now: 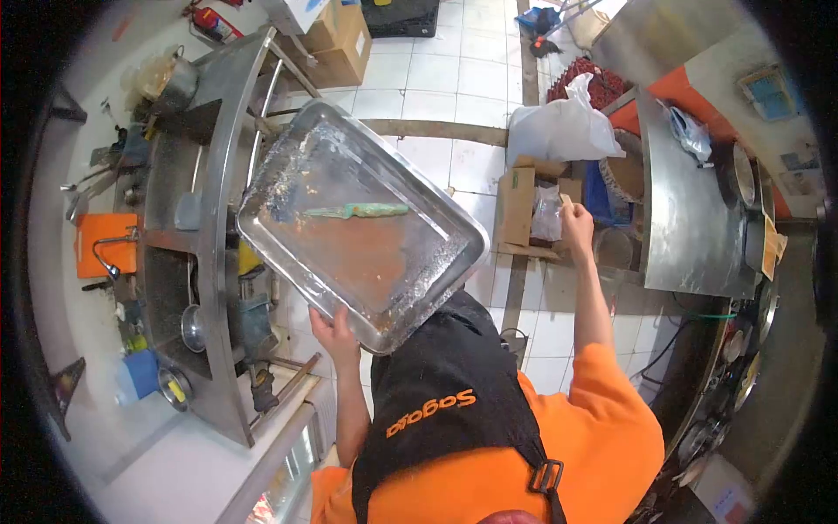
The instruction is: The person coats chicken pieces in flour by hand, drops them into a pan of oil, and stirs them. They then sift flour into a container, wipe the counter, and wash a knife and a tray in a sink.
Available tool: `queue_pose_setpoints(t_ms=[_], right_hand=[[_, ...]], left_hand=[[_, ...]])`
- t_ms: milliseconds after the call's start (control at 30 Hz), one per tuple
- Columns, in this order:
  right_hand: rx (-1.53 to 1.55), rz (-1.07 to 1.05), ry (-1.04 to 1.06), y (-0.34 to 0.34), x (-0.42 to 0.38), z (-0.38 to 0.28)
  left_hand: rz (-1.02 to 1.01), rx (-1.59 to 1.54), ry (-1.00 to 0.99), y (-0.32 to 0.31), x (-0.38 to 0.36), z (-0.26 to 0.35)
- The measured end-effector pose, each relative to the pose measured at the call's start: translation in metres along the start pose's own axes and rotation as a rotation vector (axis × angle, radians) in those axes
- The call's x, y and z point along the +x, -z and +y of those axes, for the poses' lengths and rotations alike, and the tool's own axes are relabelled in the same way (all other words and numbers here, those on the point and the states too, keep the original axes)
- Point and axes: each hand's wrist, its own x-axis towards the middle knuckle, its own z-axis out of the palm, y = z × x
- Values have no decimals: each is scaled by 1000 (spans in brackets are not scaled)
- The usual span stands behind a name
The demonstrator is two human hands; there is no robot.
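A steel tray (362, 223) is gripped at its 6 o'clock rim by the left hand (336, 332), fingers curled under the edge. A green-handled knife (356, 210) is seen lying on the tray's centre. The right hand (576, 223) is extended toward 1 o'clock, pinching a small pale object near a cardboard box (517, 205); a white plastic bag (559, 127) lies beyond.

The person wears a bright orange short-sleeved shirt (602, 437) under a black apron (449, 393) that carries orange lettering across its front (it seems to read "Sogoba"). A black strap with a dark plastic buckle (546, 476) runs over the shoulder. Both forearms are bare.
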Motion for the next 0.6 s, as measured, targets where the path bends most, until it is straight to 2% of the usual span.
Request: queue_pose_setpoints(t_ms=[67,133,200,233,267,300,333,400,467,500,600], right_hand=[[-114,-6,-250,-10,37,90],[76,154,-580,-33,82,187],[-237,331,-479,-9,99,217],[-207,266,-390,-2,91,185],[222,134,-225,-18,110,202],[170,166,-36,-37,103,177],[259,70,-100,-56,85,89],[448,-114,11,-111,49,-18],[528,-334,159,-143,23,-122],[492,-445,278,-152,8,-169],[562,-797,702,-147,-23,-256]], left_hand=[[32,-83,62,-1,-1,-1],[111,-172,108,-17,-4,26],[130,-172,136,-30,-18,25],[135,-180,132,-25,-29,17],[214,-156,117,-31,-35,26],[293,-130,104,-38,-42,36],[288,-33,34,-31,-42,29],[491,-121,103,-10,-59,17],[628,-68,2,-13,-62,10],[683,-48,-43,-14,-64,3],[702,-74,98,5,-94,-36]])
